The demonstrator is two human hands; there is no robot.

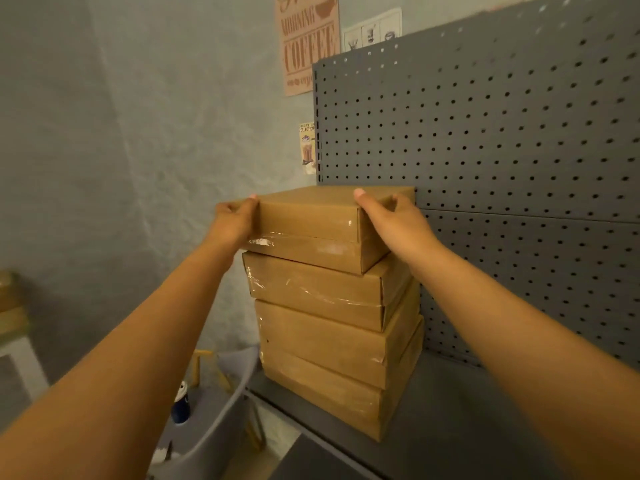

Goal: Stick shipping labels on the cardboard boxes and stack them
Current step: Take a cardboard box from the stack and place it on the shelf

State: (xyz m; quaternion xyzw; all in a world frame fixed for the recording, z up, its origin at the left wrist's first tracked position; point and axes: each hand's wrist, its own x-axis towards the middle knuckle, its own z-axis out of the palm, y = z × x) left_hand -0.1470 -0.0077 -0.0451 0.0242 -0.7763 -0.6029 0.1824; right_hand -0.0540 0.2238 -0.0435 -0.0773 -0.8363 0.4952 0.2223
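Stacking well under way, by the look of it: 4 cardboard boxes in a pile on the grey shelf (pixel 450 410), with the top box (pixel 311 216) gripped from both sides and sitting askew, its near right corner jutting past the box beneath. Left hand (pixel 235 220) pressed against the left side, fingers curled over the top edge; right hand (pixel 391 216) clamped on the right side, thumb lying along the top. Both closed onto the box, not flat-open. Whether resting fully on the pile or hovering just above: cannot tell. Second box (pixel 311 289), third box (pixel 322 334) and bottom box (pixel 322 400) each slightly twisted against the next, so squaring up probably left to do. No shipping labels visible on any face shown here, only clear tape glinting on the fronts; labels possibly on hidden faces, impossible to say. Grey pegboard (pixel 502 133) just behind and to the right of the pile, near enough to limit any push toward the far right. Coffee poster (pixel 306 43) and a small sticker (pixel 306 147) on the far wall. Below left, a grey bin (pixel 221 403) with a blue-and-white can (pixel 180 405) beside it, directly under the shelf's left edge: a likely landing spot should the crooked pile tip leftward. At the far left edge, blurred brown shapes, maybe more boxes waiting.
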